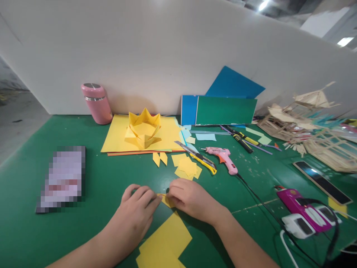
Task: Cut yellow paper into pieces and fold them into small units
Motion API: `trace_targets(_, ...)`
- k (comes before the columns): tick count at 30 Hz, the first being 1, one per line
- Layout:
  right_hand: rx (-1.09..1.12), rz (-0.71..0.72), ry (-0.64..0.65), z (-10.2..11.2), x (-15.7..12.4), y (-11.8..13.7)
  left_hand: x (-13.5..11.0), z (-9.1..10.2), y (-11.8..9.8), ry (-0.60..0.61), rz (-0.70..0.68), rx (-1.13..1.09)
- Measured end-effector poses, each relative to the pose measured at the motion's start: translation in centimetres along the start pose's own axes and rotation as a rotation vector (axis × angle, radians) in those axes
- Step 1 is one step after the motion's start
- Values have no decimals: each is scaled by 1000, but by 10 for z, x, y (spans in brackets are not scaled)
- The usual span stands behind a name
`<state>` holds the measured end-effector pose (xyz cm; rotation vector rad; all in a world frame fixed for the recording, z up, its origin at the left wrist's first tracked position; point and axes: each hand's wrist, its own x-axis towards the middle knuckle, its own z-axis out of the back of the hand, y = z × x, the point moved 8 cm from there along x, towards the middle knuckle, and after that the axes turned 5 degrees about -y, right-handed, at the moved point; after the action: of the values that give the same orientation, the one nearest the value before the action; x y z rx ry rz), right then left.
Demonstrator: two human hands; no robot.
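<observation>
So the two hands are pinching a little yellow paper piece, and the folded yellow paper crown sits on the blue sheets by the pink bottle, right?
Almost. In the head view the folded yellow paper crown sits on a stack of yellow paper sheets, not blue ones. The rest holds: the left hand and right hand pinch a small yellow paper piece, and the pink metal-lidded bottle stands beside the stack.

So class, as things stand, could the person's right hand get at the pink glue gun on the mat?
Probably yes. The right hand pinches a small yellow paper piece with the left hand; bare green mat lies between it and the glue gun. It would need to let go first.
</observation>
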<state>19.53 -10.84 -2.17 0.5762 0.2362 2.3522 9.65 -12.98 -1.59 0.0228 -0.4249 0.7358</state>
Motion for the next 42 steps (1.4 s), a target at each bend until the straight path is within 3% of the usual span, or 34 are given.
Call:
trace_targets(4,-10,18,12,-1,0,1,1,2,0,7,16,21)
trace_targets(10,-8,27,25,1,1,1,0,6,0,-126,33,60)
trace_targets(20,83,-36,-4,-1,0,-3,3,14,-3,-105,-4,118)
trace_targets(28,-1,53,-30,3,0,2,3,11,-1,-69,8,85)
trace_targets(42,-40,95,-44,1,-1,3,4,14,4,-135,58,78)
